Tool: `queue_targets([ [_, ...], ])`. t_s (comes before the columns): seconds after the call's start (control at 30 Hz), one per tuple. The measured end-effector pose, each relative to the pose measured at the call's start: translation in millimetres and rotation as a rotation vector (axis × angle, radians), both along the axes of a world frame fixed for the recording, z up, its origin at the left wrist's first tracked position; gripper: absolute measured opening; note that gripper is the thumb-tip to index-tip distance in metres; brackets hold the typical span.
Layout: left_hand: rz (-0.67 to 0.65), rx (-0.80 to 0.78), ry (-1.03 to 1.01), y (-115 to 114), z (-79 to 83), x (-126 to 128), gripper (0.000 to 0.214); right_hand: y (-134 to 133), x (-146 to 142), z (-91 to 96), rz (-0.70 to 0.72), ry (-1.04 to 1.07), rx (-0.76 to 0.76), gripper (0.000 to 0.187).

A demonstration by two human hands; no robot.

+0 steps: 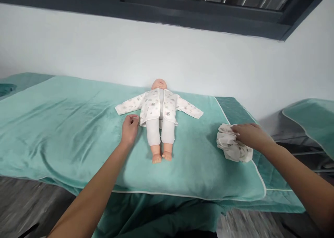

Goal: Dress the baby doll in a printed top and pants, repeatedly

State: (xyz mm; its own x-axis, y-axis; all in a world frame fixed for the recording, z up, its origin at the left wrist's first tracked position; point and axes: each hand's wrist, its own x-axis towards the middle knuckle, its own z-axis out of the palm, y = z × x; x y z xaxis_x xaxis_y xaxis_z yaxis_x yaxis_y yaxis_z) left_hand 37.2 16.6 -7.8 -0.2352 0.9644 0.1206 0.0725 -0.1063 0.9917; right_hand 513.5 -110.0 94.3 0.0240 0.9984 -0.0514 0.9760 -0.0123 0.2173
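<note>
A baby doll (159,118) lies on its back on a teal blanket (65,126), head toward the wall, in a printed white jacket and white trousers, feet bare. My left hand (129,129) rests on the blanket just left of the doll's hip, fingers curled with the tips together beside the jacket's hem; nothing shows in them. My right hand (249,135) lies on top of a crumpled printed white cloth (232,147) at the blanket's right edge, fingers pressed onto it.
The blanket covers a bed against a white wall (182,57) with a dark window frame (208,12) above. A second teal-covered bed (313,123) stands at the right. Dark wood floor (23,206) shows in front.
</note>
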Motion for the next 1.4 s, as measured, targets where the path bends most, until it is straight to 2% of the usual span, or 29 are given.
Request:
queue_targets([
  [0.1, -0.078, -0.014, 0.059, -14, 3.1, -6, 0.025, 6, -25, 5.5, 0.086, 0.13, 0.018, 0.023],
  [0.2, -0.118, 0.01, 0.122, -29, 22.6, -6, 0.026, 16, -72, 30.2, 0.14, 0.378, -0.122, 0.028],
  [0.27, -0.197, 0.075, 0.092, -41, 49.8, -2, 0.028, 22, -116, 56.0, 0.229, 0.472, -0.151, 0.027],
  [0.33, -0.395, 0.15, 0.048, -55, 85.8, 3, 0.036, 27, -164, 83.5, 0.4, 0.614, -0.19, 0.027],
  [0.4, -0.678, 0.169, 0.046, -69, 123.2, 8, 0.045, 32, -211, 107.7, 0.58, 0.7, -0.111, 0.021],
  [0.47, -0.801, 0.202, 0.051, -79, 154.3, 10, 0.044, 39, -250, 126.5, 0.702, 0.819, 0.017, 0.017],
  [0.57, -0.691, 0.255, 0.093, -85, 183.1, 2, 0.043, 50, -290, 146.5, 0.837, 0.987, 0.177, 0.016],
  [0.63, -0.613, 0.268, 0.069, -86, 194.8, -12, 0.04, 56, -304, 157.2, 0.863, 1.125, 0.202, 0.018],
  [0.77, -0.557, 0.335, -0.105, -89, 220.7, -47, 0.026, 55, -309, 171.3, 0.818, 1.525, 0.121, 0.029],
  [0.87, -0.554, 0.416, -0.207, -93, 241.2, -63, 0.018, 42, -306, 170.6, 0.752, 1.641, -0.094, 0.04],
  [0.93, -0.585, 0.429, -0.239, -96, 247.6, -65, 0.021, 31, -306, 165.7, 0.726, 1.525, -0.334, 0.046],
  [1.0, -0.631, 0.369, -0.213, -100, 245.5, -64, 0.027, 21, -309, 160.5, 0.729, 1.434, -0.475, 0.043],
  [1.03, -0.66, 0.314, -0.177, -102, 241.8, -64, 0.032, 16, -312, 158.6, 0.739, 1.452, -0.473, 0.041],
  [1.1, -0.761, 0.169, -0.055, -106, 231.6, -65, 0.044, 11, -316, 156.2, 0.737, 1.601, -0.356, 0.038],
  [1.2, -0.897, -0.002, 0.146, -112, 216.6, -67, 0.045, 10, -321, 151.3, 0.653, 1.855, -0.162, 0.038],
  [1.23, -0.892, -0.015, 0.156, -114, 212.8, -67, 0.043, 10, -322, 147.7, 0.62, 1.912, -0.145, 0.039],
  [1.3, -0.803, 0.024, 0.064, -115, 206.3, -62, 0.043, 9, -324, 136.6, 0.576, 1.973, -0.177, 0.043],
  [1.4, -0.672, 0.086, -0.106, -114, 195.7, -52, 0.044, 4, -324, 114.8, 0.555, 1.856, -0.321, 0.048],
])
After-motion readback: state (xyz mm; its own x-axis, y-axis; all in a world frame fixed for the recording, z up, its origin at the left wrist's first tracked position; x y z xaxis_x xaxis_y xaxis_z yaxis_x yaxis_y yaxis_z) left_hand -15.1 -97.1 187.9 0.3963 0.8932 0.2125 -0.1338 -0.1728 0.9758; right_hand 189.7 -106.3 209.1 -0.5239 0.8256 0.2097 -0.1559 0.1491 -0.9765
